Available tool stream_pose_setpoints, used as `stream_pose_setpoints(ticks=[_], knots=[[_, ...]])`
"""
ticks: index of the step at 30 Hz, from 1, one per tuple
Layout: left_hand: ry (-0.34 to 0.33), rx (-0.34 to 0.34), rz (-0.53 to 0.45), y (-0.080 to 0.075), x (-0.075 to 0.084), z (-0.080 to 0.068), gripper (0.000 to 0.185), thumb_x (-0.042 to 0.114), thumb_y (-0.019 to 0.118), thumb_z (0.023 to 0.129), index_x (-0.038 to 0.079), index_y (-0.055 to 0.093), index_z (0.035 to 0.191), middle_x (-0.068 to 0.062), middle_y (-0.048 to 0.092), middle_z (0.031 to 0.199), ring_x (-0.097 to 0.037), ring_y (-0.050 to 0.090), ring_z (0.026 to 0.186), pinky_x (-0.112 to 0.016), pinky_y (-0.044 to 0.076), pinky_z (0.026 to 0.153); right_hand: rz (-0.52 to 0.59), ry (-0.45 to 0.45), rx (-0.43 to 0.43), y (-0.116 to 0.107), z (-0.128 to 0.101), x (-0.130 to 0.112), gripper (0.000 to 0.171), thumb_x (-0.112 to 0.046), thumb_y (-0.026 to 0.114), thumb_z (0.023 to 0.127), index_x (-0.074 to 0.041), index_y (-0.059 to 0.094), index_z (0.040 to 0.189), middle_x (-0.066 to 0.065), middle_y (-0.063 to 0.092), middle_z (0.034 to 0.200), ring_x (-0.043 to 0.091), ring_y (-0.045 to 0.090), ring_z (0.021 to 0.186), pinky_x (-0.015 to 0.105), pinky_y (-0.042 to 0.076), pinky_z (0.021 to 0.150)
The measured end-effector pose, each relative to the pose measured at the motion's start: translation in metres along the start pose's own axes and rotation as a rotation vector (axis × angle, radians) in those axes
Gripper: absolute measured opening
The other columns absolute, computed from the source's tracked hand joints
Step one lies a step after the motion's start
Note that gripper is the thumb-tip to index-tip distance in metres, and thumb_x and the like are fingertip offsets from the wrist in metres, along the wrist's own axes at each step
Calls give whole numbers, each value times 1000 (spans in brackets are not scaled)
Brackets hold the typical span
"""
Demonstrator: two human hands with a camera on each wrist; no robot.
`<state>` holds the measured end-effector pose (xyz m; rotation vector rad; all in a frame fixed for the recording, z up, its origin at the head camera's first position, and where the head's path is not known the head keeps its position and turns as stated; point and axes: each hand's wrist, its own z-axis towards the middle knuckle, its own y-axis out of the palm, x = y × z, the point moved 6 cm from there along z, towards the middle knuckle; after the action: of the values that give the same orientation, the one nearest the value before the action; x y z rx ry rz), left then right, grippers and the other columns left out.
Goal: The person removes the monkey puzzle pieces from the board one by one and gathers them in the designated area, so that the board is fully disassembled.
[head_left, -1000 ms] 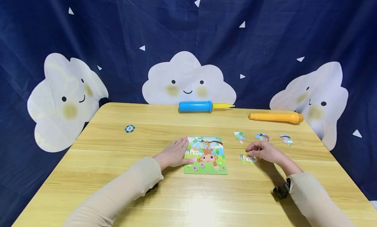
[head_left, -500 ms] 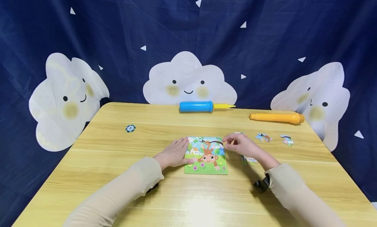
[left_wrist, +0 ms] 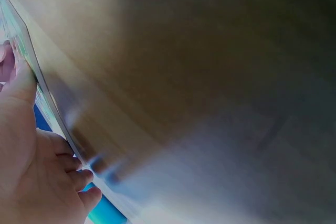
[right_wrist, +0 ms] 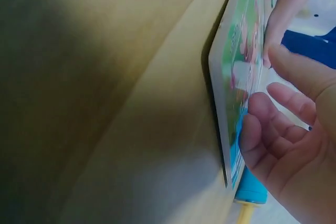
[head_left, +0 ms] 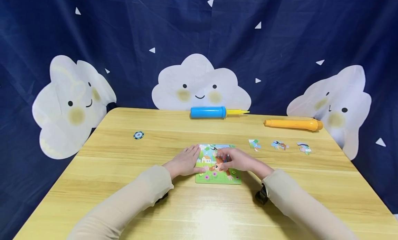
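Nearest the viewer, two beige sleeves extend over the wooden surface (head_left: 124, 198). The left hand (head_left: 183, 163) lies flat on the surface, fingers straight and close together, its thumb resting on the left edge of the puzzle board (head_left: 217, 176). The left wrist view shows the same contact: the thumb on the board's rim, the other fingers lying relaxed beside it.

The right hand (head_left: 236, 159) is positioned over the centre of the puzzle board, above the monkey picture. Its fingers are curled and drawn towards the thumb at the board face. A puzzle piece may be pinched there, but no view shows this clearly.

The puzzle board lies flat at the centre of the surface, between both hands.

Farther back on the right, three loose puzzle pieces (head_left: 278, 145) lie in a row, apart from each other. On the left lies a small round chip (head_left: 138, 135). At the far edge lie a blue pump (head_left: 207, 112) and an orange tube (head_left: 292, 124), well apart.
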<state>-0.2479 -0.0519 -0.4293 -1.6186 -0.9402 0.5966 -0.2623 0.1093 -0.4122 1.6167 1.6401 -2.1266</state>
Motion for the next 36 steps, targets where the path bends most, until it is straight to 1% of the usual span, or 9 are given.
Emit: stream_pose_setpoints(ticks=[3, 7, 10, 12, 16, 21, 27, 31, 36], knots=[[-4, -5, 4, 0, 0, 0, 87, 60, 37, 90, -4, 16, 145, -17, 8, 151, -30, 8, 137, -40, 12, 110, -30, 8, -28, 1, 2, 1, 39, -11, 69, 83, -2, 53, 117, 8, 53, 87, 17, 48, 62, 29, 43, 57], [-8, -5, -3, -1, 0, 0, 86, 59, 38, 90, -4, 16, 145, -17, 8, 151, -30, 8, 137, -40, 12, 110, -71, 46, -53, 0, 2, 2, 60, -13, 70, 83, 2, 42, 134, 6, 53, 86, 15, 46, 66, 29, 40, 58], [-10, -5, -10, -2, 0, 0, 86, 59, 39, 90, -3, 16, 145, -17, 8, 151, -30, 8, 137, -40, 12, 110, -92, 66, -71, 1, 4, 4, 70, -16, 70, 82, 4, 35, 139, 4, 51, 83, 15, 44, 66, 28, 38, 58], [-11, -7, -11, -2, 0, 0, 87, 59, 39, 90, -3, 16, 145, -17, 8, 151, -30, 8, 137, -40, 12, 110, -106, 68, -85, 2, 5, 5, 73, -18, 71, 82, 4, 33, 140, 4, 49, 81, 15, 43, 67, 28, 37, 58], [-11, -7, -13, -2, 0, 0, 87, 60, 39, 90, -3, 16, 145, -17, 8, 151, -30, 8, 137, -40, 12, 110, -128, 60, -105, 4, 6, 5, 72, -18, 71, 81, 4, 34, 139, 5, 48, 81, 15, 42, 67, 28, 37, 59], [-12, -7, -16, -1, 0, 0, 87, 60, 39, 89, -3, 16, 145, -17, 8, 151, -30, 8, 137, -40, 12, 110, -158, 21, -95, 4, 6, 4, 66, -17, 72, 81, 4, 41, 135, 4, 49, 81, 14, 42, 68, 28, 38, 59], [-14, -5, -21, -1, 0, 1, 88, 60, 38, 89, -3, 16, 145, -17, 8, 151, -30, 9, 137, -40, 12, 110, -140, 2, -79, 3, 8, 3, 61, -15, 72, 80, 2, 44, 131, 4, 50, 80, 13, 42, 67, 27, 38, 57], [-14, -2, -16, -1, 0, 2, 88, 61, 38, 89, -3, 16, 145, -18, 8, 151, -30, 9, 137, -40, 12, 110, -125, 17, -69, 2, 7, 3, 59, -15, 72, 80, -3, 43, 130, 5, 50, 79, 15, 43, 66, 29, 39, 58], [-17, -3, -7, -1, 0, 2, 87, 60, 37, 90, -3, 16, 145, -17, 9, 151, -30, 9, 137, -40, 12, 110, -78, 55, -60, 2, 6, 4, 59, -14, 72, 80, -9, 40, 129, 7, 50, 78, 17, 45, 65, 31, 39, 58]])
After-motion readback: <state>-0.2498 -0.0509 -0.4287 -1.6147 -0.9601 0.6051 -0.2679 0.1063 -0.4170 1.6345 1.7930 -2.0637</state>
